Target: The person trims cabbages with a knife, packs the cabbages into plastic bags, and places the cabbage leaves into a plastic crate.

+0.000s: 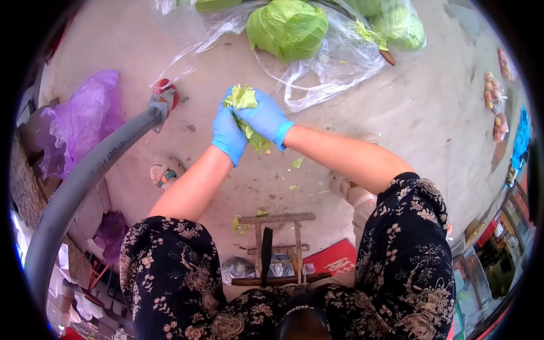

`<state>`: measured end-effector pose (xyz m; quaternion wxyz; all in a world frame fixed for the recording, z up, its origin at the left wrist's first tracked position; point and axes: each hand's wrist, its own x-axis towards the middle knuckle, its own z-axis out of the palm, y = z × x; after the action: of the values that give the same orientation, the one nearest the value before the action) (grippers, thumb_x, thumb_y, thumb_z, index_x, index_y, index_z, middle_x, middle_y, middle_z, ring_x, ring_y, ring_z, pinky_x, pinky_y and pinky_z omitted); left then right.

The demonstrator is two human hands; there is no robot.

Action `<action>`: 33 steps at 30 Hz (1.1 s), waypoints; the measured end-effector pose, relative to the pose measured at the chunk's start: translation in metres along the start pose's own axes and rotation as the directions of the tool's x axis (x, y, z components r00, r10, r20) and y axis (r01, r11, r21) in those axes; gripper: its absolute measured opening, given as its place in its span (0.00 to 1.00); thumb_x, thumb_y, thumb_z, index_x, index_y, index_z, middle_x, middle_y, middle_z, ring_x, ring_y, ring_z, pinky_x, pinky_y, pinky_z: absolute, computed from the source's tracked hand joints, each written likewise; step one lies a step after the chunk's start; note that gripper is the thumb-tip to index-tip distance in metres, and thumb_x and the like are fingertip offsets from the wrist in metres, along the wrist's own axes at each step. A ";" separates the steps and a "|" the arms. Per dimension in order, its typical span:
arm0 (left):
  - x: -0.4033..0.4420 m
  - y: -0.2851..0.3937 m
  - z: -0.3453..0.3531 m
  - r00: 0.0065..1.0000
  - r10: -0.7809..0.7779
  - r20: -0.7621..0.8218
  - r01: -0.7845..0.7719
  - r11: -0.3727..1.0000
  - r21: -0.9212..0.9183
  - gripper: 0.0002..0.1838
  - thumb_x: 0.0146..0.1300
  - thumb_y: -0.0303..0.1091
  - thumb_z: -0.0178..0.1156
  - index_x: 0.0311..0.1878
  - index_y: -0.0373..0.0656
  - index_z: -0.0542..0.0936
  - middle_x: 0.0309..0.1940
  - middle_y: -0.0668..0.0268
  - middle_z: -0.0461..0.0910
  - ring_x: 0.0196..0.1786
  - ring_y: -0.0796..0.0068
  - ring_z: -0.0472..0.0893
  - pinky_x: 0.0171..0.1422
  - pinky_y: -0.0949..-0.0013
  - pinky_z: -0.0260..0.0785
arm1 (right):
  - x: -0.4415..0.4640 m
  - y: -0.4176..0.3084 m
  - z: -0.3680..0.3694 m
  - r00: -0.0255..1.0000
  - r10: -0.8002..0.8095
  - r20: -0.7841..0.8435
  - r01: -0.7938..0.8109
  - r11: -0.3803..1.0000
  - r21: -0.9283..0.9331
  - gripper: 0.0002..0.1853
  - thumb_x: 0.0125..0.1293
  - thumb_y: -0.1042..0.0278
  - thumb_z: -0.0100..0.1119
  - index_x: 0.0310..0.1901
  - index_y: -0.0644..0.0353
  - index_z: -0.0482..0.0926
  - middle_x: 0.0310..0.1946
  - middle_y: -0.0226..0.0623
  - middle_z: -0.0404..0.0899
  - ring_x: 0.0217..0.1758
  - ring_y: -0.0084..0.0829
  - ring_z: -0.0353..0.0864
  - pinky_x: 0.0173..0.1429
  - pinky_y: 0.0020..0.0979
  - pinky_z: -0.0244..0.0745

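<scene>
Crumpled green cabbage leaves (242,97) are bunched between my two hands, sticking out above and below them. My left hand (228,135), in a blue glove, is closed round the left side of the bunch. From the right, my right hand (264,117), gloved the same way, wraps over it with the fingers against the left hand. Beyond the hands a whole cabbage (287,29) sits on a clear plastic bag (345,65). Another cabbage (400,28) lies inside clear plastic at the upper right.
A grey pole (107,148) with a red-rimmed caster (165,90) slants along the left. Purple plastic bags (93,113) lie behind it. Leaf scraps (296,163) dot the concrete floor. A wooden frame (277,218) stands below, and bagged round produce (493,90) lies far right.
</scene>
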<state>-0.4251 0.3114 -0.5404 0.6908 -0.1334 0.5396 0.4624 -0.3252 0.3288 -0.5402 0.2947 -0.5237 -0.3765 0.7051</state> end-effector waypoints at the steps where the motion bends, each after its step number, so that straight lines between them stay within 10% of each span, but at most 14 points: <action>1: -0.022 0.013 0.014 0.999 -0.029 0.021 0.030 0.999 -0.029 0.15 0.63 0.34 0.45 0.52 0.46 0.71 0.47 0.64 0.75 0.49 0.68 0.74 0.54 0.65 0.67 | -0.015 -0.024 0.008 1.000 -0.005 0.011 0.005 1.000 0.012 0.12 0.51 0.68 0.57 0.36 0.66 0.74 0.31 0.45 0.78 0.35 0.36 0.78 0.40 0.34 0.72; 10: -0.227 0.061 0.077 0.971 0.155 0.182 -0.177 0.978 0.113 0.16 0.66 0.45 0.43 0.49 0.47 0.73 0.45 0.66 0.76 0.49 0.71 0.74 0.56 0.67 0.66 | -0.161 -0.210 0.042 0.970 -0.230 0.074 0.226 0.973 0.053 0.14 0.50 0.69 0.59 0.36 0.68 0.72 0.34 0.46 0.76 0.39 0.38 0.77 0.44 0.35 0.71; 14: -0.276 0.050 0.084 0.885 0.351 0.305 -0.363 0.931 -0.017 0.18 0.65 0.35 0.39 0.56 0.48 0.68 0.50 0.63 0.72 0.52 0.68 0.73 0.58 0.64 0.65 | -0.197 -0.204 0.047 0.886 -0.457 -0.077 0.396 0.833 -0.386 0.22 0.50 0.66 0.63 0.45 0.65 0.67 0.39 0.41 0.73 0.41 0.31 0.74 0.47 0.32 0.70; 18: -0.329 0.016 0.075 0.778 0.569 0.266 -0.521 0.821 -0.232 0.21 0.62 0.30 0.37 0.58 0.46 0.66 0.53 0.60 0.70 0.55 0.65 0.71 0.62 0.62 0.62 | -0.245 -0.231 0.049 0.921 -0.335 0.196 0.359 0.928 -0.100 0.26 0.47 0.60 0.65 0.45 0.65 0.67 0.40 0.43 0.73 0.44 0.33 0.74 0.50 0.32 0.69; 23: -0.376 0.002 0.054 0.690 0.604 0.399 -0.402 0.778 -0.482 0.19 0.62 0.36 0.42 0.56 0.44 0.69 0.51 0.62 0.72 0.55 0.67 0.71 0.62 0.63 0.62 | -0.288 -0.241 0.057 0.882 -0.297 0.367 0.391 0.895 -0.215 0.28 0.49 0.62 0.66 0.51 0.60 0.67 0.43 0.36 0.75 0.47 0.24 0.74 0.52 0.27 0.69; 27: -0.416 0.000 0.055 0.657 0.643 0.393 -0.550 0.766 -0.334 0.20 0.62 0.37 0.47 0.55 0.41 0.70 0.48 0.65 0.74 0.51 0.73 0.73 0.58 0.69 0.63 | -0.314 -0.241 0.065 0.867 -0.343 0.362 0.397 0.914 -0.084 0.24 0.50 0.65 0.65 0.48 0.61 0.69 0.41 0.33 0.76 0.44 0.23 0.74 0.49 0.26 0.70; 33: -0.461 0.006 0.019 0.318 0.808 0.497 -0.873 0.454 -0.180 0.22 0.60 0.34 0.49 0.57 0.38 0.66 0.52 0.63 0.69 0.54 0.73 0.69 0.61 0.70 0.59 | -0.362 -0.247 0.112 0.826 -0.430 0.364 0.427 0.899 0.092 0.22 0.49 0.68 0.64 0.48 0.60 0.70 0.40 0.30 0.75 0.42 0.21 0.73 0.47 0.25 0.70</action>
<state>-0.4130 0.0996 -0.1307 0.4719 0.3377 0.3491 0.7358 -0.3272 0.1452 -0.1269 0.3696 -0.2804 -0.5312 0.7090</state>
